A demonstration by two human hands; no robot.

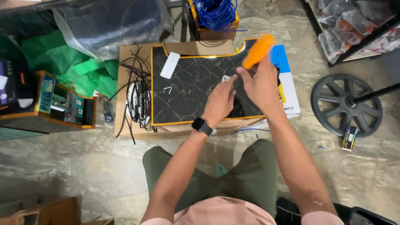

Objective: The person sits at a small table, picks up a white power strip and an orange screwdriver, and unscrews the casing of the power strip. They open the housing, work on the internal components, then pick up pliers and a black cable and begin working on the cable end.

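My right hand (pixel 261 83) grips a tool with an orange handle (pixel 258 51), its tip pointing down toward a small white part (pixel 226 78). My left hand (pixel 219 102), with a black watch on the wrist, pinches that white part over a black marble-patterned board (pixel 183 89) with a gold edge. The board lies on a cardboard box (pixel 125 58). A white rectangular plate (pixel 170 65) and a few small screws (pixel 167 88) lie on the board to the left of my hands.
A bundle of black cables (pixel 135 93) lies at the board's left edge. A coil of blue wire (pixel 214 12) sits in a box behind. An open orange box (pixel 66 106) and green paper (pixel 62 62) are at left. A black wheel-shaped stand base (pixel 346 104) is at right.
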